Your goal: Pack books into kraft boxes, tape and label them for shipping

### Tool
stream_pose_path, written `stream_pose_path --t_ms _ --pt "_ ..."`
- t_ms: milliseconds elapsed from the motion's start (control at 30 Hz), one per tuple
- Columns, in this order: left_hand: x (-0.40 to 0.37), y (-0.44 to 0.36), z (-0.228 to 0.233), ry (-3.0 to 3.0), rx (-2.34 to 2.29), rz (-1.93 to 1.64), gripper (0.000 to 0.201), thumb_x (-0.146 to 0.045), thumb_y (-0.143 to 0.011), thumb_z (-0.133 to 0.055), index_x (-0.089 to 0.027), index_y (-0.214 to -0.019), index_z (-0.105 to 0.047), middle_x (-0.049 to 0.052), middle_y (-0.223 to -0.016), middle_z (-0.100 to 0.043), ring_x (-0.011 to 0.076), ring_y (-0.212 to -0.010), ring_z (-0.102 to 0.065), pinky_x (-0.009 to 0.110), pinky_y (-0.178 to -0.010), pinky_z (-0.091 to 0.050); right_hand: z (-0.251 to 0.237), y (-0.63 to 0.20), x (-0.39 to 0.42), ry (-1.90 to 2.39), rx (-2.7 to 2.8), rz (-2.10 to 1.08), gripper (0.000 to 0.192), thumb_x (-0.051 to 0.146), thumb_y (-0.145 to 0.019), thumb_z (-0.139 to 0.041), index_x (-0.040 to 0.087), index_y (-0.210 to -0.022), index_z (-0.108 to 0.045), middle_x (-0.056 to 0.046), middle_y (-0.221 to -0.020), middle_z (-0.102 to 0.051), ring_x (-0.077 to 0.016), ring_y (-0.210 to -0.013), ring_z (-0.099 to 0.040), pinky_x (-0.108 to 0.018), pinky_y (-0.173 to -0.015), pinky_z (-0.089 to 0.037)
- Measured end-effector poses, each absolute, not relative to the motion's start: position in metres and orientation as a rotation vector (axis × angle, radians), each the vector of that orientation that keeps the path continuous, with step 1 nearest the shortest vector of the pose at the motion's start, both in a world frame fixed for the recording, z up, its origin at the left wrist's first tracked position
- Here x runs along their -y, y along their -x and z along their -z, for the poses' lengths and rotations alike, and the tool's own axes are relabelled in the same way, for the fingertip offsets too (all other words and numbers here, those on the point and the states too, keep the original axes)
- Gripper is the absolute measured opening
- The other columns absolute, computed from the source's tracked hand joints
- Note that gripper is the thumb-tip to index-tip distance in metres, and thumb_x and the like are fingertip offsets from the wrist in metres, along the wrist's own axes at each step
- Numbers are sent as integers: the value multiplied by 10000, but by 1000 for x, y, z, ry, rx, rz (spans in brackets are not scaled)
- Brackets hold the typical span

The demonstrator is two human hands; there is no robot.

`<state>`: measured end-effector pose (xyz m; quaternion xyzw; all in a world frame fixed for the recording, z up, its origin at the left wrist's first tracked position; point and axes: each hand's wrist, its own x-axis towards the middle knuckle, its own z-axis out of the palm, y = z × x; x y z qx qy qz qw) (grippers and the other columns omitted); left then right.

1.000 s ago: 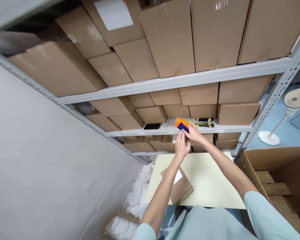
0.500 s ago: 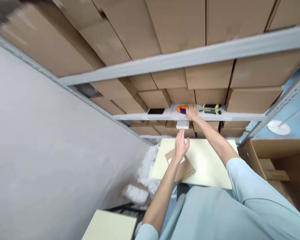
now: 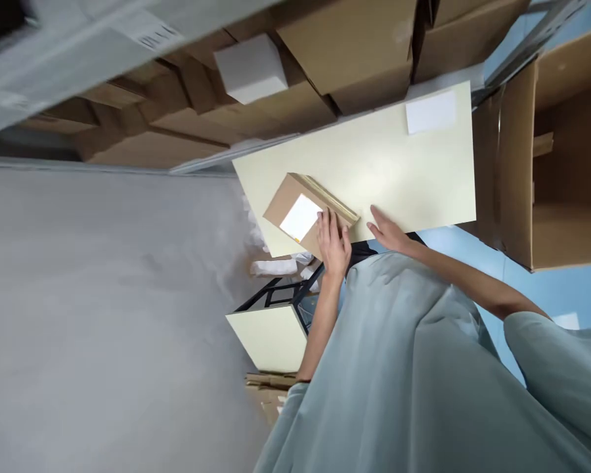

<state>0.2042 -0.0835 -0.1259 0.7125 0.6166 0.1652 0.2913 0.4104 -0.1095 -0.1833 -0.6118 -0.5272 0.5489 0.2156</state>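
Observation:
A small brown cardboard box (image 3: 288,200) with a white label (image 3: 301,217) lies near the front left corner of a pale yellow table (image 3: 398,171). My left hand (image 3: 333,242) rests flat on the box's near end, fingers spread beside the label. My right hand (image 3: 388,231) lies open on the tabletop just right of the box and holds nothing. A white paper slip (image 3: 430,112) lies at the table's far right corner.
A large open cardboard carton (image 3: 546,151) stands right of the table. Shelves of brown boxes (image 3: 354,46) and a small white box (image 3: 251,67) are behind it. A grey wall fills the left. A second pale yellow tabletop (image 3: 270,335) and white packing material (image 3: 274,266) are below.
My right hand left the orange tape dispenser on the shelf and came down to the table. My left hand dropped onto the box. The view tilted down, away from the shelves.

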Motion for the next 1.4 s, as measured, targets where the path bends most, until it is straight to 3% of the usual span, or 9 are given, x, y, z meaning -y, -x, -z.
stream_pose_path --t_ms 200,333,633,733,833,1000,1167,1267,1400 --pt "69 -204 144 -1809 -1598 -377 733 -583 -1148 -394 -141 -1732 -394 180 -1867 -240 294 -1774 -36 575 -1455 -28 189 -371 129 1476 1258 -1743 1064 912 -1039 -221 172 -1799 -313 -86 -1865 -272 -275 -1750 -241 -465 -1460 -171" --pt "71 -202 147 -1822 -1582 -422 713 -565 -1162 -361 -163 -1750 -368 144 -1876 -222 273 -1774 -38 562 -1461 -24 193 -360 105 1510 1096 -1784 1102 953 -1012 -175 179 -1757 -421 -72 -1835 -356 -250 -1745 -262 -443 -1464 -139" --pt "72 -204 145 -1826 -1510 -396 754 -605 -1145 -336 -142 -1738 -375 199 -1866 -224 304 -1770 -33 598 -1440 -75 192 -365 79 1552 829 -1920 906 897 -1010 -469 245 -1620 -625 -27 -1755 -503 -307 -1716 -339 -526 -1457 -148" --pt "56 -194 134 -1827 -1436 -409 779 -644 -1125 -395 -169 -1743 -373 197 -1865 -235 310 -1770 -83 582 -1439 -101 182 -362 77 1683 592 -1912 712 753 -1065 -551 253 -1559 -667 -51 -1715 -565 -333 -1706 -354 -570 -1441 -187" --pt "1 -167 123 -1803 -1458 -433 825 -686 -1089 -484 -202 -1747 -372 173 -1867 -250 309 -1766 -134 537 -1441 -112 170 -359 81 1769 121 -1966 684 671 -1102 -539 232 -1625 -569 -126 -1725 -536 -352 -1635 -466 -576 -1377 -362" --pt "-116 -114 122 -1613 -1602 -270 800 -735 -1027 -578 -148 -1570 -607 214 -1761 -462 393 -1700 -324 555 -1407 -221 151 -348 76 1682 -489 -2016 771 653 -1125 -447 113 -1674 -400 -269 -1579 -583 -346 -1346 -695 -494 -1048 -665" --pt "-140 -106 111 -1455 -1350 12 712 -797 -1050 -441 -200 -1228 -786 161 -1354 -794 371 -1316 -692 519 -1218 -473 127 -315 55 1599 -589 -1915 425 407 -1159 -343 155 -1374 -609 -119 -1040 -735 -254 -911 -744 -371 -764 -678" --pt "-126 -100 87 -1489 -1298 -126 655 -741 -1079 -432 -225 -1305 -765 130 -1430 -766 347 -1357 -677 478 -1228 -463 107 -297 57 1662 -532 -1767 343 338 -1139 -338 206 -1259 -631 -54 -928 -728 -220 -847 -720 -328 -759 -651" --pt "-110 -75 64 -1432 -1211 -333 678 -720 -1098 -411 -200 -1401 -721 97 -1522 -718 319 -1484 -598 415 -1272 -454 79 -291 68 1770 -189 -1489 419 431 -1108 -381 250 -1391 -633 -68 -1239 -801 -252 -1226 -728 -376 -1040 -624"
